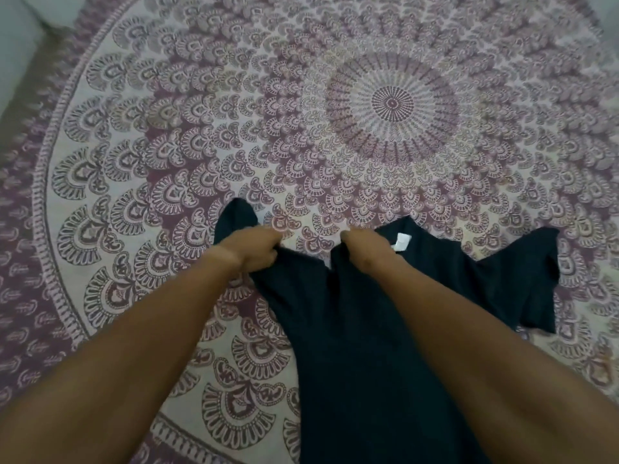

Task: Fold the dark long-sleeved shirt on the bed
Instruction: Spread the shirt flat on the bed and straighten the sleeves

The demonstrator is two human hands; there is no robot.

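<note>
The dark long-sleeved shirt [351, 329] lies on the bed, running from the lower edge of the head view up to the middle. My left hand [251, 249] grips its upper left corner, with a dark flap sticking up beyond the fingers. My right hand [363, 244] pinches the fabric near the neckline, beside a small white label [400, 242]. A loose part of the shirt [522, 279] spreads out to the right. Both forearms reach in from the bottom and cover parts of the shirt.
A purple and cream mandala bedspread [390, 103] covers the bed. A pale pillow or wall [20, 38] shows at the far left corner. Bedspread stretches beyond the shirt on all sides.
</note>
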